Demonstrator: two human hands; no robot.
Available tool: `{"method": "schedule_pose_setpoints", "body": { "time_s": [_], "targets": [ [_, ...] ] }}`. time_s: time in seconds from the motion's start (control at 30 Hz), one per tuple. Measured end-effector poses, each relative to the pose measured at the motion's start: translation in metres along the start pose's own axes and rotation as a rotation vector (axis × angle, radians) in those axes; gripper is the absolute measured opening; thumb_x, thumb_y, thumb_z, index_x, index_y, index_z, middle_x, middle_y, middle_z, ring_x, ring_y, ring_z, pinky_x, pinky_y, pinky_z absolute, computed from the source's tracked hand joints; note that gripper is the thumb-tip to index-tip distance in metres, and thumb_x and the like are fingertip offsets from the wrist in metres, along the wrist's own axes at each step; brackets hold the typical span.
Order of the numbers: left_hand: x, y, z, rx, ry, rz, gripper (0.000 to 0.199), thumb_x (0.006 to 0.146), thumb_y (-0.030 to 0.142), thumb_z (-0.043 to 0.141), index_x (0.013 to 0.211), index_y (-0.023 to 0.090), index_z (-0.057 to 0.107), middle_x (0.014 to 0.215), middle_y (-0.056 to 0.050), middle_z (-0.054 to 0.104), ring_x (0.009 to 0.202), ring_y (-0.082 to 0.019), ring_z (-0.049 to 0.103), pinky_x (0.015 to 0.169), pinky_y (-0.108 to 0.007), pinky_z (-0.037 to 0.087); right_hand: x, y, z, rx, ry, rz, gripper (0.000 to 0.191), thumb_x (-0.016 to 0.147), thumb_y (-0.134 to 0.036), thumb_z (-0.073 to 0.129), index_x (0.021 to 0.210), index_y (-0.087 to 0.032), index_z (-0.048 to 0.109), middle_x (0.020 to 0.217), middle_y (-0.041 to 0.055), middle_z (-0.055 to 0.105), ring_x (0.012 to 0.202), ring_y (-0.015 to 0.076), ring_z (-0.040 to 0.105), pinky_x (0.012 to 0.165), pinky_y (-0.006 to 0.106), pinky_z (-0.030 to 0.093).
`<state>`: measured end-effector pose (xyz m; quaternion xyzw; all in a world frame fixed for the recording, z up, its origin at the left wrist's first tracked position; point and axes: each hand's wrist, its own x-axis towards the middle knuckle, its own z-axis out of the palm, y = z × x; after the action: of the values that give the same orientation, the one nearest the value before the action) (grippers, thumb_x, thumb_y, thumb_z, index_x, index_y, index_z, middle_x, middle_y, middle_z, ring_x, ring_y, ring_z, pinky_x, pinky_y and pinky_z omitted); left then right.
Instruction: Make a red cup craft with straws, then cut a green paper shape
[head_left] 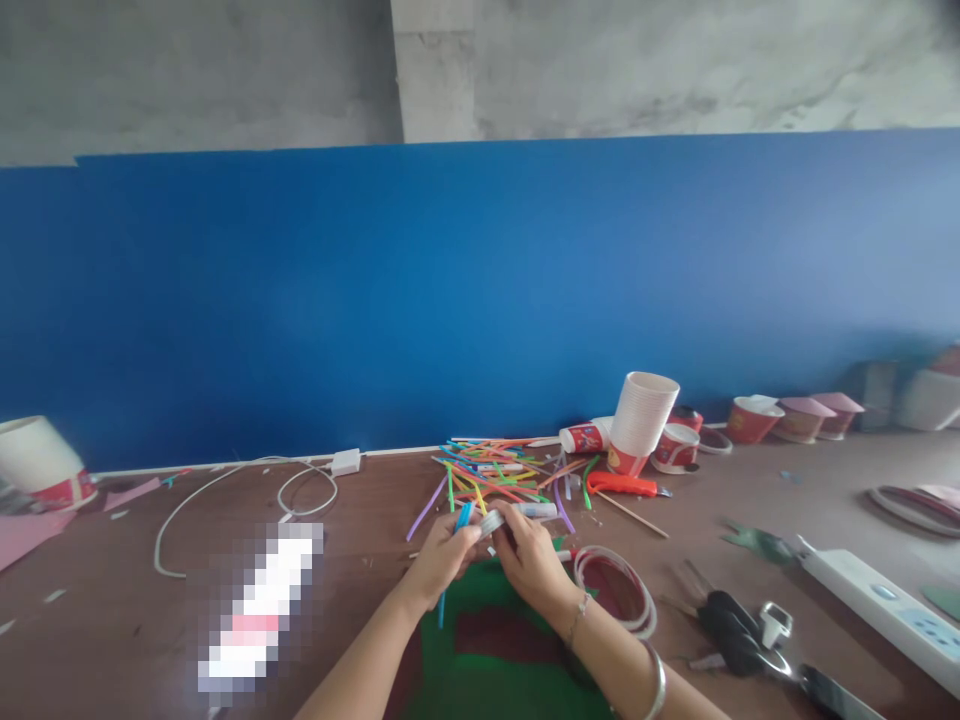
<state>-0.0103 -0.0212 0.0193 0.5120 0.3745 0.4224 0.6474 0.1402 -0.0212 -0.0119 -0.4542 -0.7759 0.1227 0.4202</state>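
The left hand (439,555) pinches a blue straw (463,516) between thumb and fingers, and the right hand (534,562) grips a small white piece, perhaps a roll of tape (491,523), right beside it. Below the hands lies a green sheet (517,690); just beyond them spreads a heap of coloured straws (495,468). Farther right are an orange cutter (622,484), a tilted stack of paper cups (643,415) and, nearer, a white power strip (877,600).

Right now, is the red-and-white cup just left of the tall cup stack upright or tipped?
Tipped: the red-and-white cup lies on its side, its body stretched sideways, while the tall cup stack beside it stands mouth-up.
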Motion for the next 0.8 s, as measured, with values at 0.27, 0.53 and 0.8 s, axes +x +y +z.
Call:
{"method": "schedule_pose_setpoints", "body": {
  "time_s": [0.27,0.53,0.8],
  "targets": [
    [0.0022,-0.0062,-0.0023,0.087,0.002,-0.011,0.019,0.07,0.035,0.059,0.071,0.019,0.049,0.042,0.011,0.027,0.036,-0.004,0.019,0.037,-0.02,0.014,0.0024,-0.0017,-0.0017,0.065,-0.017,0.037,0.027,0.084,-0.014,0.039,0.107,-0.019,0.052,0.089,0.0068,0.066,0.079,0.0205,0.061,0.069,0.029,0.045],
    [0.0046,-0.0065,-0.0004,0.194,-0.006,0.1,0.027,0.071,0.04,0.058,0.061,0.017,0.047,0.048,0.008,0.032,0.046,-0.006,0.028,0.047,-0.021,0.026,0.0003,0.0005,0.001,0.0,-0.034,0.026,0.03,0.084,-0.013,0.038,0.11,-0.019,0.05,0.098,0.0085,0.066,0.088,0.0226,0.062,0.074,0.031,0.045],
    [0.0055,-0.0065,-0.0013,0.204,0.017,0.065,0.012,0.07,0.024,0.054,0.061,0.017,0.05,0.044,0.008,0.032,0.043,-0.006,0.027,0.044,-0.02,0.023,-0.0002,-0.0002,0.0019,-0.013,-0.049,0.063,0.032,0.081,-0.012,0.038,0.109,-0.02,0.051,0.095,0.0072,0.067,0.086,0.0223,0.062,0.073,0.03,0.044]
  ]
}}
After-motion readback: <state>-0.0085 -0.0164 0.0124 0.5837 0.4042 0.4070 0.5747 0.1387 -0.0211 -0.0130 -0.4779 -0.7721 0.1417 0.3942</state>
